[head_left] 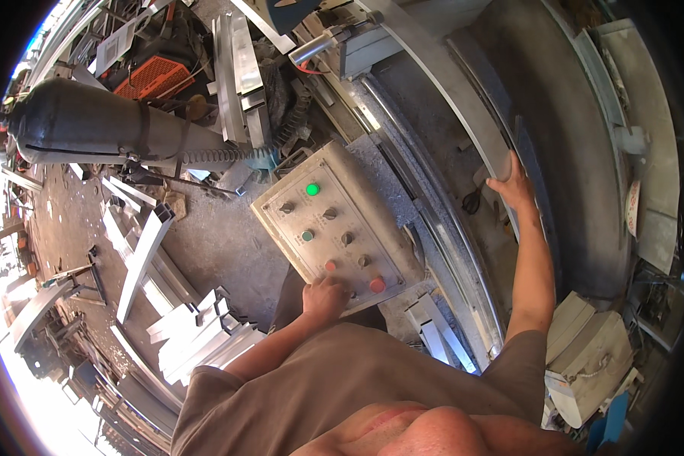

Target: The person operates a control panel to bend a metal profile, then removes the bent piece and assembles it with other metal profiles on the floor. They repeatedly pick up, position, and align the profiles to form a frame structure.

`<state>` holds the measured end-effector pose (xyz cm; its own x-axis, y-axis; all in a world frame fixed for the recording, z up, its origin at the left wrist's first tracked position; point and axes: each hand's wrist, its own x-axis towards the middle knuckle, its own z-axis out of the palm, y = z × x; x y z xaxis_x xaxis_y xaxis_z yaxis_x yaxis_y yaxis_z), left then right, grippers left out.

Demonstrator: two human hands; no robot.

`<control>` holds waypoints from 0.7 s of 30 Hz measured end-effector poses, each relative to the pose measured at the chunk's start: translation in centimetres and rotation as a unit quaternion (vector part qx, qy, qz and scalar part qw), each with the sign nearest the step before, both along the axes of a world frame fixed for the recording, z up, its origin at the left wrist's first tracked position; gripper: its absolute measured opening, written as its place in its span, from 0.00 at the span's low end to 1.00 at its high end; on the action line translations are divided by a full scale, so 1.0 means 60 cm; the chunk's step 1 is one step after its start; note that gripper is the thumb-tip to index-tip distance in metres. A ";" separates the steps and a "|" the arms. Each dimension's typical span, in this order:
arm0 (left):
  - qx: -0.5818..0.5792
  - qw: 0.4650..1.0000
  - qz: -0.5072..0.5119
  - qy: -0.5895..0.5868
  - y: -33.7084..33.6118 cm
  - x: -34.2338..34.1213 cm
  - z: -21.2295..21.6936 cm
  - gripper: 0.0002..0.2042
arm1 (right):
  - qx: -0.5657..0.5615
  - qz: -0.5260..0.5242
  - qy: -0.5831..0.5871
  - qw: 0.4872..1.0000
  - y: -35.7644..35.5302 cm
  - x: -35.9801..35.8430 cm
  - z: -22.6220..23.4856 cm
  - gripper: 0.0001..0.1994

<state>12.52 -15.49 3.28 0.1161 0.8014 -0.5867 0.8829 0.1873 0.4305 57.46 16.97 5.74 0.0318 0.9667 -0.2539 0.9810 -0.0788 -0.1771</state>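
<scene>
1. Control panel (385, 237): landmark for all positions. Its face is turned up toward the person, apparently to keep the buttons within easy reach. The green button (313, 189) near its far edge is lit; the red button (378, 285) sits at its near right corner.
2. Left hand (327, 298): rests at the near edge of the control panel, fingers curled down. Whether it presses or grips a control cannot be told, as the fingers hide the contact.
3. Metal bar (463, 99): long, running lengthwise to the right of the control panel, beyond the metal rail (457, 251).
4. Right hand (514, 188): well apart from the left hand, closed around the metal bar's edge, probably to steady it while the other hand stays free for the controls.
5. Metal tubes (205, 338): piled left of the control panel.
</scene>
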 end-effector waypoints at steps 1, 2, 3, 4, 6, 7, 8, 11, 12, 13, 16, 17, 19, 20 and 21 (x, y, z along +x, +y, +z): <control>0.004 1.000 0.003 -0.001 -0.001 0.000 -0.001 0.10 | -0.001 -0.003 0.004 1.000 -0.001 -0.001 0.000 0.56; 0.010 1.000 0.005 -0.004 -0.003 0.000 -0.002 0.11 | 0.007 -0.003 0.004 1.000 -0.001 -0.001 0.001 0.55; 0.016 1.000 0.008 -0.002 -0.004 0.000 -0.003 0.11 | -0.002 -0.008 0.005 1.000 -0.001 -0.002 0.001 0.55; 0.024 1.000 0.010 -0.003 -0.005 0.000 -0.004 0.11 | -0.003 -0.009 0.003 1.000 -0.001 -0.002 0.002 0.55; 0.025 1.000 0.009 -0.003 -0.007 -0.001 -0.005 0.11 | -0.007 -0.009 -0.001 1.000 -0.001 -0.002 0.002 0.56; 0.017 1.000 0.007 -0.002 -0.007 -0.001 -0.006 0.11 | -0.010 -0.008 -0.002 1.000 -0.001 -0.002 0.001 0.56; 0.010 1.000 0.005 -0.001 -0.007 -0.001 -0.006 0.11 | -0.007 -0.005 -0.006 1.000 -0.001 -0.001 0.001 0.57; 0.024 1.000 -0.002 -0.003 -0.006 -0.002 -0.005 0.11 | -0.010 -0.007 -0.010 1.000 -0.001 0.001 -0.001 0.57; 0.025 1.000 -0.002 0.000 -0.005 -0.002 -0.005 0.11 | -0.016 -0.008 -0.008 1.000 -0.001 0.001 -0.002 0.56; 0.018 1.000 -0.008 0.006 -0.005 -0.001 -0.004 0.11 | -0.014 -0.006 -0.007 1.000 -0.002 0.001 -0.001 0.56; 0.010 1.000 -0.012 0.007 -0.004 -0.001 -0.004 0.11 | -0.005 0.002 0.004 1.000 -0.003 -0.003 0.004 0.56; 0.010 1.000 -0.011 0.005 -0.004 -0.001 -0.004 0.11 | -0.002 -0.001 0.004 1.000 -0.004 -0.006 0.007 0.56; 0.031 1.000 0.002 -0.006 -0.006 -0.001 -0.005 0.11 | -0.009 -0.010 0.005 1.000 -0.005 -0.011 0.013 0.56; 0.037 0.999 0.008 -0.016 -0.007 -0.001 -0.006 0.12 | -0.004 -0.010 0.000 1.000 -0.005 -0.014 0.016 0.55; 0.038 0.999 0.007 -0.009 -0.007 -0.001 -0.007 0.12 | -0.015 -0.019 0.000 1.000 -0.005 -0.016 0.019 0.55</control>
